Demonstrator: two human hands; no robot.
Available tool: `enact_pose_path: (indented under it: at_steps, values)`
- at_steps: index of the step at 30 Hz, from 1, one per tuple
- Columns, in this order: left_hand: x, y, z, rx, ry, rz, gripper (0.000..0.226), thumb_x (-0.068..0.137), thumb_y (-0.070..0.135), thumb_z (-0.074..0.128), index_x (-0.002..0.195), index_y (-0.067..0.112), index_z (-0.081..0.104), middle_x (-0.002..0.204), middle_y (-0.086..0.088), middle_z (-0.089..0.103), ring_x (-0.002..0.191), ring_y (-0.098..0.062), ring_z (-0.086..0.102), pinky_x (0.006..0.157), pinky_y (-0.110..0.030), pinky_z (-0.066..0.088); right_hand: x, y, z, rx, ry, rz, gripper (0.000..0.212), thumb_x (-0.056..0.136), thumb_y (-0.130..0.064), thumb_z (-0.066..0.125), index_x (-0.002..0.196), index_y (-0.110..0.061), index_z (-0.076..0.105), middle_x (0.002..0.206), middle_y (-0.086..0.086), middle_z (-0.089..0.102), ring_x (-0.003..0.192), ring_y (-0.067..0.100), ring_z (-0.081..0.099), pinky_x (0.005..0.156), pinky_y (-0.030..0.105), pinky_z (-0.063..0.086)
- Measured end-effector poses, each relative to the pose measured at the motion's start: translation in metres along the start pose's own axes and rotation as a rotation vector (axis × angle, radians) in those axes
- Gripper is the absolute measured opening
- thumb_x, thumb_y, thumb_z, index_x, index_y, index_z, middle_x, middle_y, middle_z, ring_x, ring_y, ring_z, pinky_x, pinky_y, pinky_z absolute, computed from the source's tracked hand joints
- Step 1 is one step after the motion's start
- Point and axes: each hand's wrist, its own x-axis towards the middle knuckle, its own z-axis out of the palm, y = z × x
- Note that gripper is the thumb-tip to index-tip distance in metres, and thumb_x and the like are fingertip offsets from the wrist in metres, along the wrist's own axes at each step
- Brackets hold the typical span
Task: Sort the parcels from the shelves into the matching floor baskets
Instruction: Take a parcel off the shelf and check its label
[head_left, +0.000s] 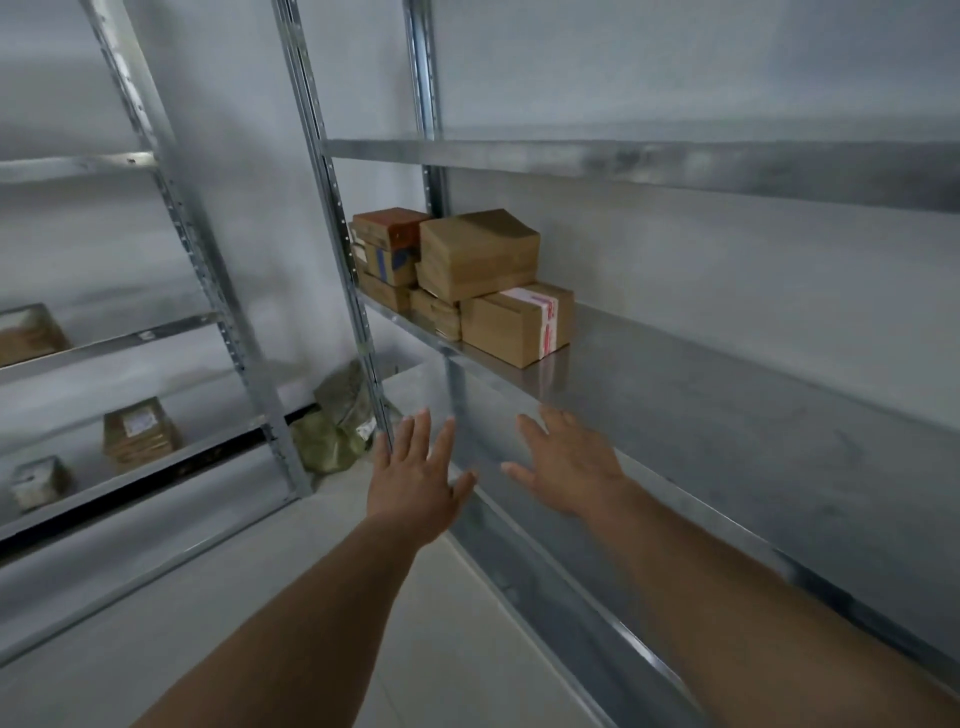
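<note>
- Left rack (197, 291): three parcels on its shelves, well apart from both hands. They are a brown box (28, 335) at the frame edge, a flat labelled parcel (139, 432) lower down, and a small pale parcel (39, 480) below that.
- Green bags (337, 431): heaped on the floor in the corner between the two racks.
- Left hand (415, 480): fingers straight and spread, holding nothing, raised in front of the right rack's upright and short of the stack.
- Parcel stack, left end of the right rack's shelf (727, 415): a red-topped box (397, 226) sits on a blue-taped box (387, 262). A plain box (475, 252) sits tilted across a small box (436, 314) and a red-and-white taped box (519, 322).
- Right hand (569, 462): flat and open, holding nothing, fingertips at the shelf's front lip. Whether they touch it cannot be told.
- Floor baskets: none in view.
- Risk, toppling: the plain box looks unevenly seated, so drawing out the taped box first would likely tip it off the shelf.
- Risk, mis-sorting: no label is legible from here, so a parcel taken without a check could go to the wrong basket.
- Risk, reach: both hands are low, and a one-sided grip could skew a box.
</note>
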Motion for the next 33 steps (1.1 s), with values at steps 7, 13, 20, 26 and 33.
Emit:
enact_pose_path:
  at_steps: [7,13,20,26,33]
  values:
    - [0.083,-0.015,0.007,-0.01,-0.029,0.046,0.091,0.09,0.064,0.041,0.15,0.029,-0.018,0.157,-0.008,-0.024,0.147,-0.026,-0.011,0.118,-0.04,0.0,0.081,0.024,-0.003,-0.005,-0.002,-0.006,0.084,0.089,-0.039,0.059,0.152,-0.023,0.006,0.158,0.011,0.003,0.141,0.032,0.019,0.105,0.042,0.035]
    - [0.157,-0.035,0.0,-0.06,0.016,0.092,0.094,0.087,0.066,0.044,0.15,0.03,-0.015,0.158,-0.007,-0.021,0.148,-0.024,-0.008,0.119,-0.043,0.004,0.138,0.035,-0.009,0.013,0.017,0.048,0.079,0.09,-0.047,0.054,0.151,-0.021,0.011,0.157,0.01,0.008,0.139,0.033,0.021,0.106,0.042,0.032]
    - [0.268,-0.062,-0.015,-0.086,0.106,0.171,0.09,0.088,0.068,0.039,0.151,0.027,-0.011,0.159,-0.009,-0.015,0.148,-0.026,-0.002,0.118,-0.043,0.007,0.223,0.038,-0.017,0.035,0.04,0.209,0.077,0.09,-0.055,0.05,0.15,-0.02,0.018,0.157,0.009,0.012,0.14,0.029,0.019,0.106,0.041,0.031]
    - [0.369,-0.103,-0.038,-0.17,0.128,0.264,0.083,0.092,0.065,0.029,0.152,0.024,-0.01,0.159,-0.01,-0.014,0.148,-0.026,-0.002,0.12,-0.046,0.008,0.303,0.018,-0.036,0.204,0.091,0.373,0.073,0.091,-0.062,0.044,0.148,-0.02,0.027,0.155,0.007,0.024,0.14,0.026,0.025,0.106,0.037,0.03]
    - [0.47,-0.134,-0.07,-0.376,0.157,0.305,0.074,0.096,0.059,0.028,0.153,0.022,-0.001,0.161,-0.011,-0.004,0.147,-0.032,0.009,0.116,-0.047,0.015,0.381,-0.003,-0.072,0.494,0.219,0.608,0.069,0.095,-0.063,0.024,0.128,-0.009,0.052,0.127,0.012,0.056,0.113,0.028,0.053,0.086,0.034,0.04]
